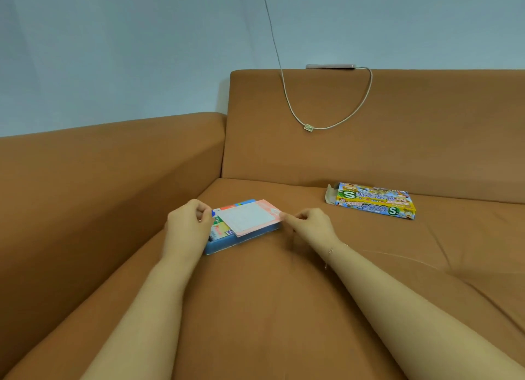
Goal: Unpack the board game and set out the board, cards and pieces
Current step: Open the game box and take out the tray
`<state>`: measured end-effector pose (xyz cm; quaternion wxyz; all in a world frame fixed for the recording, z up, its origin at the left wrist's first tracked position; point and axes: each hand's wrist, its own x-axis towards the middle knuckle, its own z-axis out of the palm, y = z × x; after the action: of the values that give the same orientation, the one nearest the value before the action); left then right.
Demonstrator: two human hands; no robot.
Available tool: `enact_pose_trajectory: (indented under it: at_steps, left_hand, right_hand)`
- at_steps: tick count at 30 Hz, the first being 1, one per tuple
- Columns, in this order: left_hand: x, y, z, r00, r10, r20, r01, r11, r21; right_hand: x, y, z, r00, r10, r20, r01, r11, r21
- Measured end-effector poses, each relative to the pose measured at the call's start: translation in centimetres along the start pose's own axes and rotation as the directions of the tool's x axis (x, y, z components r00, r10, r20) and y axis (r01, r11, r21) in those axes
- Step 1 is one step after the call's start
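From the head view, a blue tray (218, 244) lies on the brown sofa seat (284, 294), holding printed cards (220, 229) and a pink-edged folded sheet (250, 219) resting tilted across its top. The left hand (189, 223) curls its grip on the tray's left end; the right hand (308, 223) pinches the sheet's right corner. Well apart to the right, the colourful game box (375, 200) lies flat, its left end flap open. A cable (326, 128) hangs over the backrest.
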<state>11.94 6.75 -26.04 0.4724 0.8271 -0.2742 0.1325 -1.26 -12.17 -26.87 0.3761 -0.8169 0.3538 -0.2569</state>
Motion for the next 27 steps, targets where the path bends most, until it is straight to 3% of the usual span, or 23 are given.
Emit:
enact_pose_trajectory:
  at_steps: [5,7,12,14,17,19,21,23,27]
  left_hand:
    - [-0.3,-0.4,0.1,1.000,-0.004,0.030,0.005,0.999,-0.031]
    - [-0.2,-0.4,0.1,1.000,0.004,0.022,-0.004,1.000,-0.006]
    - [-0.5,0.0,0.0,0.998,0.019,0.062,-0.029,0.987,0.159]
    - [-0.9,0.4,0.1,0.995,0.091,0.045,-0.098,0.976,0.194]
    - [-1.8,1.6,0.5,0.959,0.280,0.047,-0.284,0.943,0.175]
    - [-2.7,2.9,1.4,0.905,0.408,0.117,-0.421,0.899,0.123]
    - [-3.8,4.6,2.9,0.838,0.480,0.259,-0.506,0.862,0.040]
    - [-4.8,6.2,4.6,0.779,0.455,0.431,-0.490,0.871,-0.033]
    - [-4.7,7.9,7.7,0.730,0.288,0.620,-0.451,0.884,0.120]
  right_hand:
    - [1.0,-0.8,1.5,0.994,0.105,0.016,-0.106,0.987,0.120]
    - [0.7,-0.8,1.3,0.994,0.113,0.000,-0.109,0.959,0.262]
    - [-0.1,-0.4,-1.9,0.971,0.237,-0.017,-0.178,0.772,0.611]
    - [-0.4,0.9,-3.4,0.955,0.290,-0.053,-0.171,0.690,0.703]
    - [-1.2,3.5,-6.2,0.959,0.271,-0.086,-0.124,0.671,0.731]
    - [-1.5,4.7,-8.2,0.953,0.281,-0.110,-0.093,0.619,0.780]
    - [-1.4,5.1,-9.4,0.944,0.324,-0.062,-0.104,0.471,0.876]
    - [-1.0,5.0,-9.8,0.947,0.321,0.001,-0.119,0.347,0.930]
    - [-0.1,5.2,-11.0,0.940,0.332,-0.077,-0.036,0.320,0.947]
